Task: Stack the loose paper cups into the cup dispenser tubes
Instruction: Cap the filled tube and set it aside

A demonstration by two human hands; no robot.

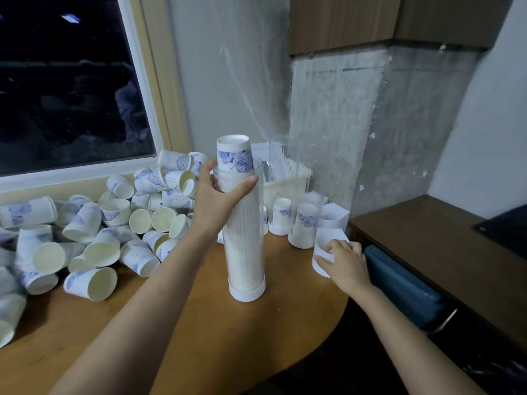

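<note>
Your left hand (219, 195) wraps its fingers and thumb round the top of the tall clear dispenser tube (245, 246). The tube stands upright on the tabletop (199, 323). It looks packed with stacked cups from its white base up. One upside-down paper cup (235, 155) with blue flowers pokes out of the top, just above your fingers.

To the right of the tube, your right hand (346, 260) curls its fingers on a white cap (322, 249). To the left of the tube lies a big pile of loose paper cups (94, 232), most of them on their sides. Behind the tube and to its right stand shorter clear tubes (306, 223) with cups inside.

I think the cups are very light and thin, so they will squash if you squeeze hard. Hold a cup softly round its middle. The full tube is tall and may tip, so grip it up high. Its clear wall looks smooth and could slip.
</note>
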